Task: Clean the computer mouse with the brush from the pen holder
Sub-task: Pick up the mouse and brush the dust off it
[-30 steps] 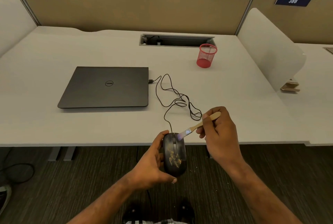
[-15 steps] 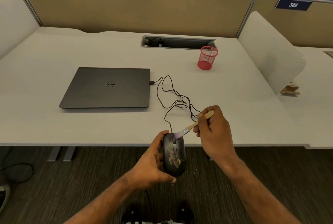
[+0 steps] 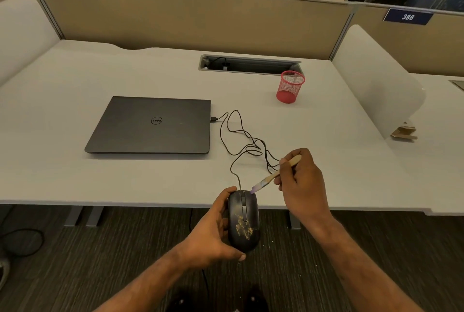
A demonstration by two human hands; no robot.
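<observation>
The left hand (image 3: pixel 213 231) cups the mouse (image 3: pixel 243 220) off the bench (image 3: pixel 75 181) edge, long axis pointing away, yellowish grime at its near end, while the right hand (image 3: pixel 301 183) pinches the brush (image 3: pixel 272 176), bristles touching its far end

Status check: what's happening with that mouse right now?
Left hand grips mouse. Right hand holds brush, bristles at mouse front. Yellow grime mid-body. Nothing blocking.

Mouse, brush, pen holder.
Black corded mouse (image 3: pixel 243 220), yellow-speckled, off the desk edge; wooden brush (image 3: pixel 273 175) bristles touching its front; red mesh pen holder (image 3: pixel 290 87) upright.
</observation>
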